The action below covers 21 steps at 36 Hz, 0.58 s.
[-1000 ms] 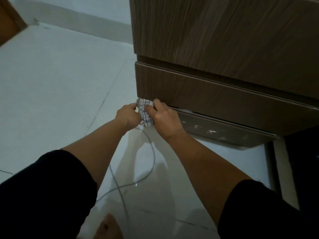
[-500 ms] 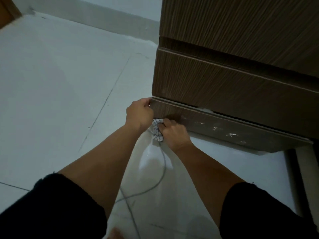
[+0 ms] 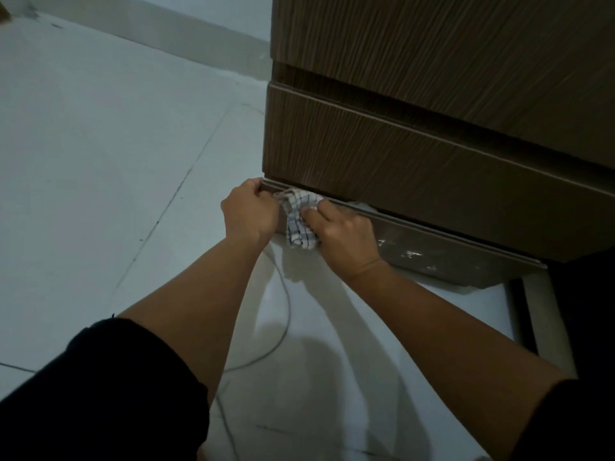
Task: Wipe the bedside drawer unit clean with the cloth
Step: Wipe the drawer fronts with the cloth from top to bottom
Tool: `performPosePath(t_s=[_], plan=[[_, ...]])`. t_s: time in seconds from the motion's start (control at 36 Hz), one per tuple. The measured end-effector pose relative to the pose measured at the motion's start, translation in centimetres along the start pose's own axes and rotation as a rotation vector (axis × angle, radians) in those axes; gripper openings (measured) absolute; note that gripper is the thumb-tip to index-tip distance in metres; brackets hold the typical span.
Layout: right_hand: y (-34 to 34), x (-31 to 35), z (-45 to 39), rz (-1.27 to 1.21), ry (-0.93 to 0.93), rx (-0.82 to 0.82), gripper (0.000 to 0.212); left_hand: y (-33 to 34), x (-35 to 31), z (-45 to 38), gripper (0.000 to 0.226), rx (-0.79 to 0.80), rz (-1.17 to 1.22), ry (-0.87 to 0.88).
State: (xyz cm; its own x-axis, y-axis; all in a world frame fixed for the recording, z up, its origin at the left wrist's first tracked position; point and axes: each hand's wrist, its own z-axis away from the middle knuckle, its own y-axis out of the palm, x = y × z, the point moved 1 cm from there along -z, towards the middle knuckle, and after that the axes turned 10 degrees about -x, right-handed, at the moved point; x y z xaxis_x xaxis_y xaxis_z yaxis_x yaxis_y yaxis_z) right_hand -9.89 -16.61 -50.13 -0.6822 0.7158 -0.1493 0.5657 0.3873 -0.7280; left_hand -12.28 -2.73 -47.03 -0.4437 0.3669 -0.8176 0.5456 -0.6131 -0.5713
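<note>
The brown wood-grain bedside drawer unit (image 3: pixel 416 144) fills the upper right. Its lowest drawer front (image 3: pixel 449 257) stands slightly out at floor level and carries white smudges. My left hand (image 3: pixel 249 212) grips the left corner of that drawer's top edge, fingers curled. A crumpled white checked cloth (image 3: pixel 298 221) is pressed against the drawer's top edge and face just right of that corner. My right hand (image 3: pixel 342 232) holds the cloth, its fingers bunched into the fabric.
Pale tiled floor (image 3: pixel 100 161) spreads to the left, with a skirting board along the far wall. A thin grey cable (image 3: pixel 283 327) curves over the floor under my arms. A dark gap and white frame (image 3: pixel 532 321) lie right of the unit.
My right hand has lifted the cloth from the floor-level part of the drawer face up to its top edge. The left hand stays on the corner. The view has shifted slightly.
</note>
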Motion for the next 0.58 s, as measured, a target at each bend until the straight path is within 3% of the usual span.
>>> performPosePath(t_s=[0.08,0.17,0.25,0.39,0.47,0.58], plan=[[1.0,0.0,1.0,0.04,-0.054,0.056,0.026,0.4,0.0,0.1,0.034,-0.029,-0.021,0.045],[2.2,0.1,2.4,0.046,-0.053,0.161,0.01,0.8,0.4,0.1,0.035,-0.046,-0.031,0.093],[3.5,0.4,3.2,0.031,0.007,0.309,0.028,1.2,0.8,0.2,0.034,-0.052,-0.043,0.104],[4.5,1.2,3.9,0.025,0.059,0.465,0.031,1.4,0.6,0.8,0.033,0.021,-0.029,0.042],[3.6,0.9,3.6,0.012,0.075,0.454,0.032,1.6,0.3,1.1,0.047,0.077,0.007,-0.033],[0.4,0.2,3.3,-0.031,0.065,0.266,0.016,2.4,0.0,1.7,0.069,0.125,0.019,-0.138]])
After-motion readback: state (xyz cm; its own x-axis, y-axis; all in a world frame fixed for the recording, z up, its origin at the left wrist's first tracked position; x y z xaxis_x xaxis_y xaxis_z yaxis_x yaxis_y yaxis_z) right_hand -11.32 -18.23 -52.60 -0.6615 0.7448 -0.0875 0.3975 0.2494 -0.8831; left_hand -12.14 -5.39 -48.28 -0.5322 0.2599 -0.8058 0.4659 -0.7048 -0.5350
